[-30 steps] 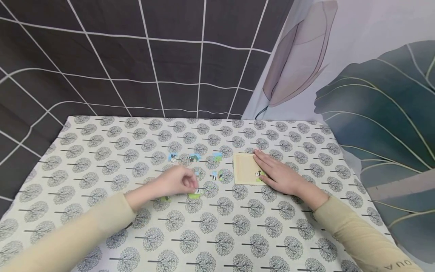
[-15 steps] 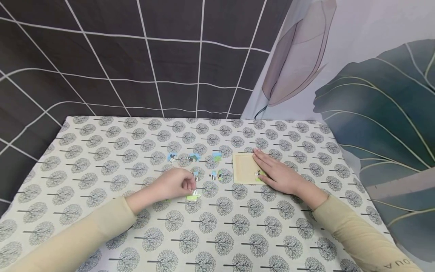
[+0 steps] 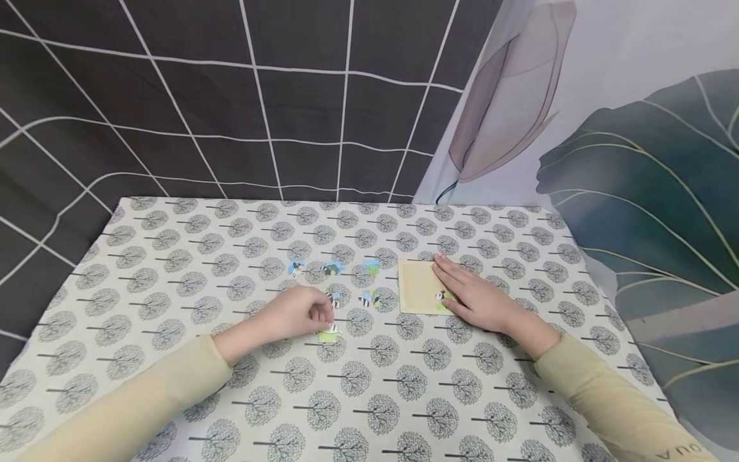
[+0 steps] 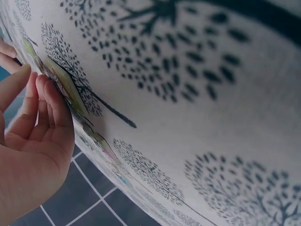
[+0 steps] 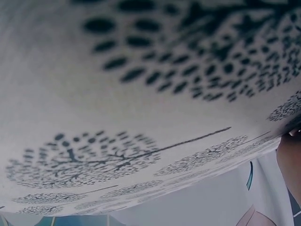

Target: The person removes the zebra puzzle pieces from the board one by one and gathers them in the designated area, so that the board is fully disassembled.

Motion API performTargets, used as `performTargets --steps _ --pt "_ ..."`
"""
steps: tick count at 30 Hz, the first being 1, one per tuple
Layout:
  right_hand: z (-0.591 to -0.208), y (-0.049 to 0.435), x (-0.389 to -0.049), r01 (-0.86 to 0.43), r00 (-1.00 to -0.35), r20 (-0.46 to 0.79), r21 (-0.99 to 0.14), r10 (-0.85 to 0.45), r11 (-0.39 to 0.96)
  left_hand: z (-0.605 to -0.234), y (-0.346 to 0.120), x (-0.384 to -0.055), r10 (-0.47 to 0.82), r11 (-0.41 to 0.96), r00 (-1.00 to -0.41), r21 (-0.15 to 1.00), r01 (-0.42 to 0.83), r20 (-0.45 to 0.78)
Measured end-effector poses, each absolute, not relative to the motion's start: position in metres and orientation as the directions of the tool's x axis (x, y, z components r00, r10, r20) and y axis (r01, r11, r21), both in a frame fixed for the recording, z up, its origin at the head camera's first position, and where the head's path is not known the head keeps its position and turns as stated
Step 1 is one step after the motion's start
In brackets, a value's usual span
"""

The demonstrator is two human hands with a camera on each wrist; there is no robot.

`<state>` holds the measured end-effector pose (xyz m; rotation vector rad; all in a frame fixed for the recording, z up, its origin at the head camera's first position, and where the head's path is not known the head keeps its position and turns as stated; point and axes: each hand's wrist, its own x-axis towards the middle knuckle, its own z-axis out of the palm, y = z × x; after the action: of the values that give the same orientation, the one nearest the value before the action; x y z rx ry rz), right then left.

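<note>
My left hand (image 3: 297,311) is over the left-middle of the table, its thumb and fingertips pinching the upper edge of a green-and-white puzzle piece (image 3: 329,336). In the left wrist view, the curled fingers (image 4: 56,101) meet the thumb beside the piece, close to the cloth. My right hand (image 3: 476,298) lies with straight fingers across the right part of a shallow wooden puzzle tray (image 3: 417,289), hiding that side of it. A panda piece (image 3: 441,297) shows inside the tray by the right thumb. Only a sliver of the right hand (image 5: 290,162) enters the right wrist view.
Loose puzzle pieces lie left of the tray: a blue one (image 3: 296,267), a blue-green one (image 3: 331,268) and a green one (image 3: 372,266) in the back row, a striped one (image 3: 369,298) nearer. A tree-print cloth (image 3: 381,385) covers the table; a dark checked curtain (image 3: 300,102) hangs behind.
My left fingertips have shifted slightly at the green-and-white piece, more of which shows now. The right hand and tray hold still; the head view sways a little.
</note>
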<state>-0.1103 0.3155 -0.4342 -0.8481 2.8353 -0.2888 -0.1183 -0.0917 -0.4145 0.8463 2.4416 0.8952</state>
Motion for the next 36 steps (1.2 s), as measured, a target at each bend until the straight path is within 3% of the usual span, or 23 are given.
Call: performTargets --steps 16,36 --pt "-0.436 0.318 -0.107 -0.518 -0.832 -0.075 -0.247 -0.549 0.819 -0.409 -0.051 -0.129 0.72 0.523 -0.684 0.739 0.424 -0.117" --pt "-0.437 0.334 -0.1 -0.515 -0.84 -0.052 -0.24 -0.54 0.823 -0.397 0.022 -0.17 0.766 0.52 -0.62 0.731 0.442 -0.17"
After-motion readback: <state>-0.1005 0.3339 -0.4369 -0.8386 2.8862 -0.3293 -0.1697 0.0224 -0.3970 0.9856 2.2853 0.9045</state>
